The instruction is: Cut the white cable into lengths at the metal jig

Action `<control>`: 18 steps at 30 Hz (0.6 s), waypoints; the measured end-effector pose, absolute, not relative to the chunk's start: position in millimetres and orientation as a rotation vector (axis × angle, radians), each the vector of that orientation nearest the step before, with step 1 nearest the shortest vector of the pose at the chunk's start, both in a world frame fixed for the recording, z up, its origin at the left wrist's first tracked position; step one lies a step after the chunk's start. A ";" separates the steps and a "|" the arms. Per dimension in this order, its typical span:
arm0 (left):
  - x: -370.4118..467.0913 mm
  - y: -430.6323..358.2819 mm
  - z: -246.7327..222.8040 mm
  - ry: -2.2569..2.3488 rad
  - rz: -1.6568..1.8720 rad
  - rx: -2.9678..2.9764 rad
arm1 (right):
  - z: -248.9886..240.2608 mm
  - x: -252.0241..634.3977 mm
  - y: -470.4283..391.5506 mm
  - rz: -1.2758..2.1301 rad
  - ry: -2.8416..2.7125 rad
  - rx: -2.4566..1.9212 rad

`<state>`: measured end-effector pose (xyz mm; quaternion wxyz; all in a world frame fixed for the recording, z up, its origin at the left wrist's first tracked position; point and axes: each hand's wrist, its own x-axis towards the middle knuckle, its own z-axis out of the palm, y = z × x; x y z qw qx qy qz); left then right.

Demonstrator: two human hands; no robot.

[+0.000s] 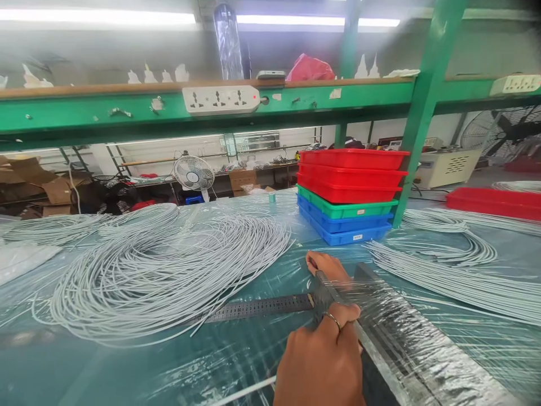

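My left hand point(323, 358), with a ring on one finger, is closed over the near edge of a long grey metal bar point(382, 369). A white cable point(249, 391) runs in from the bottom and passes beneath this hand. Beyond it, my right hand point(332, 268) has its fingers curled at the bar's far end; what they hold is hidden. Clear film covers the wide metal piece point(422, 332) on the right. A steel ruler point(262, 307) lies flat, reaching left from the bar to a big coil of white cable point(169, 270).
Stacked red, green and blue trays point(350, 192) stand beside a green post point(422, 113). Straight white cables point(439, 285) lie to the right, near a red tray point(494, 203). A green shelf beam with a power strip point(222, 100) crosses above the film-covered table point(84, 378).
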<state>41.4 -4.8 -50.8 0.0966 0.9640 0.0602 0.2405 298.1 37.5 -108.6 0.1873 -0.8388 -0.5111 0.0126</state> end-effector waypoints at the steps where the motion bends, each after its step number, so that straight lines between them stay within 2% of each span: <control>1: 41.8 -4.5 -52.1 0.193 0.708 2.861 | -109.0 298.3 37.9 0.034 -1.431 -2.363; 9: 48.2 -3.7 -63.3 0.203 0.706 2.868 | -113.7 301.3 39.5 0.013 -1.424 -2.318; 12: 45.9 -5.3 -48.9 0.195 0.663 2.851 | -118.8 304.9 40.6 0.003 -1.418 -2.286; 18: 38.2 -3.2 -7.4 0.144 0.292 2.909 | -120.9 316.7 43.1 0.059 -1.351 -2.201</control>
